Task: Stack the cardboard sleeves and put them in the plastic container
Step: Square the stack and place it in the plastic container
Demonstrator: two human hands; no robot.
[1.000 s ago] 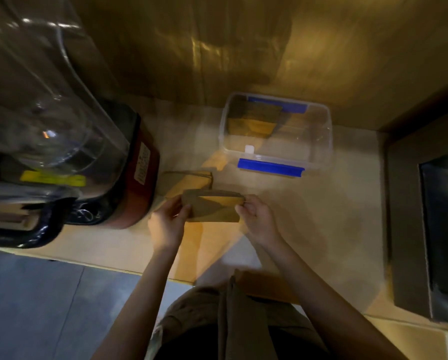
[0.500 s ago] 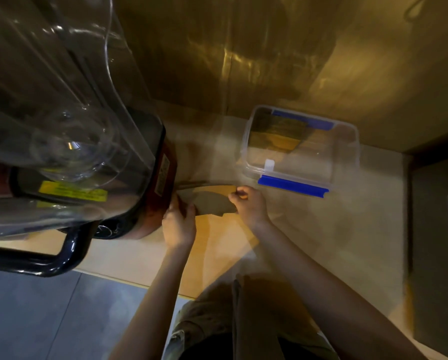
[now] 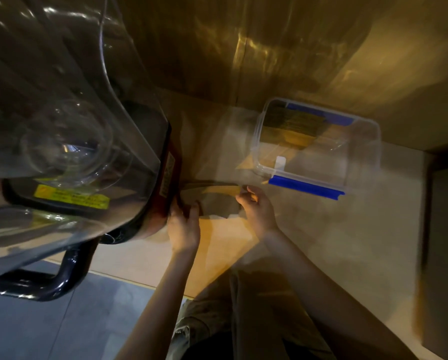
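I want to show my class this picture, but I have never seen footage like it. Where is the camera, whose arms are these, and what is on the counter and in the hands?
The camera sits on a person's head and looks down, so the two bare arms are the wearer's own. There is no machine doing the work. The left hand and the right hand each grip one end of a flat brown cardboard sleeve, low over a pale counter. Behind it stands an open clear plastic container with blue clips; brown cardboard pieces already show inside. The large clear jug on a dark base at the left is a blender. The picture is blurred, so finer detail cannot be read.
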